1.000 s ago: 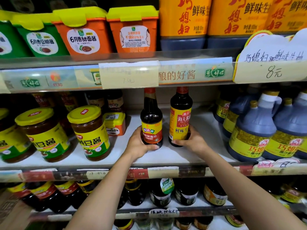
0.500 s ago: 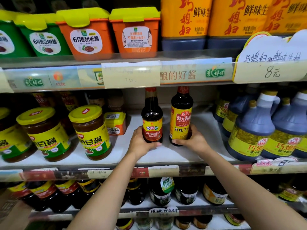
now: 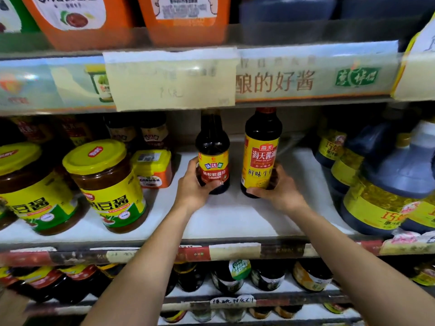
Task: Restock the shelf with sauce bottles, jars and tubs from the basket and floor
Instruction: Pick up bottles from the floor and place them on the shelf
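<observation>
At the shelf (image 3: 235, 217), the red-label bottle (image 3: 213, 158) is clamped by the left hand (image 3: 191, 187) and the yellow-label bottle (image 3: 260, 156) by the right hand (image 3: 280, 189); these 2 are judged nearly placed, remaining stock unseen.

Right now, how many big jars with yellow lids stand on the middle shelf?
2. One jar stands front-left of the small orange tub; the second jar is at the picture's left edge, partly cut off. Others may be hidden beyond that edge.
</observation>
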The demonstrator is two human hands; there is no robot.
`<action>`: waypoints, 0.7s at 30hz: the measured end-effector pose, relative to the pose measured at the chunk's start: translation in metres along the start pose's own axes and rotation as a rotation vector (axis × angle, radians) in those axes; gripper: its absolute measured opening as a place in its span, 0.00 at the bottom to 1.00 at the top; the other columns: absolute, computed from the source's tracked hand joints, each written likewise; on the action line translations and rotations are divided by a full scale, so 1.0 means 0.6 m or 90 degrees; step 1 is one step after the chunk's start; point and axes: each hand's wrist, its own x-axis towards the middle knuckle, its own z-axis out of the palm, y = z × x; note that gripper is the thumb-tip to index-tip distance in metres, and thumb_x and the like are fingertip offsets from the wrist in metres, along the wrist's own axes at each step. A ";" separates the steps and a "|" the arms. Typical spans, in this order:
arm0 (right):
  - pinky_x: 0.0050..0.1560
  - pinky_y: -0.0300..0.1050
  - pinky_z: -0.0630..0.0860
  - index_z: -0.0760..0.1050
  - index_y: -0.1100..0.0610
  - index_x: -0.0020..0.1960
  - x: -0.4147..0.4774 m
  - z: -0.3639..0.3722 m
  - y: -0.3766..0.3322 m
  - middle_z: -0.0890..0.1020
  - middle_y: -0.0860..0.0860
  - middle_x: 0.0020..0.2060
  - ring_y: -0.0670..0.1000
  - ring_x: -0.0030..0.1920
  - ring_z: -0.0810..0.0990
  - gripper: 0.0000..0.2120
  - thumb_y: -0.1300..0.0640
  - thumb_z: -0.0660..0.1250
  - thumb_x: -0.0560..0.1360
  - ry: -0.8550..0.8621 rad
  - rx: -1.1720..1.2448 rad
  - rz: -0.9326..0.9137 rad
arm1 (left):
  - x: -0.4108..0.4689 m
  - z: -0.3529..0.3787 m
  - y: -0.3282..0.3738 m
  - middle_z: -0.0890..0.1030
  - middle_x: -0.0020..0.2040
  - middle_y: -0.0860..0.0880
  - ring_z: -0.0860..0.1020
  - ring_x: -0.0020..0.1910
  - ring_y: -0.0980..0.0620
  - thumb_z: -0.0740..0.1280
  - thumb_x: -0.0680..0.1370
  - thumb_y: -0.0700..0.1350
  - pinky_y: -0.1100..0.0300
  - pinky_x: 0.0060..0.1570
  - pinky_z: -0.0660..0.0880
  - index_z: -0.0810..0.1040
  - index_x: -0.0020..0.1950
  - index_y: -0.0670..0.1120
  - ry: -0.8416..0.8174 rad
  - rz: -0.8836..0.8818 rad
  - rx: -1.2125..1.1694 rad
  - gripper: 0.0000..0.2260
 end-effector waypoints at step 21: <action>0.61 0.54 0.73 0.62 0.57 0.66 0.233 0.049 0.016 0.77 0.55 0.59 0.55 0.58 0.77 0.38 0.62 0.78 0.62 0.089 0.016 -0.080 | 0.183 0.025 -0.037 0.71 0.68 0.44 0.70 0.67 0.44 0.69 0.73 0.42 0.57 0.60 0.65 0.62 0.71 0.43 0.055 -0.001 -0.035 0.28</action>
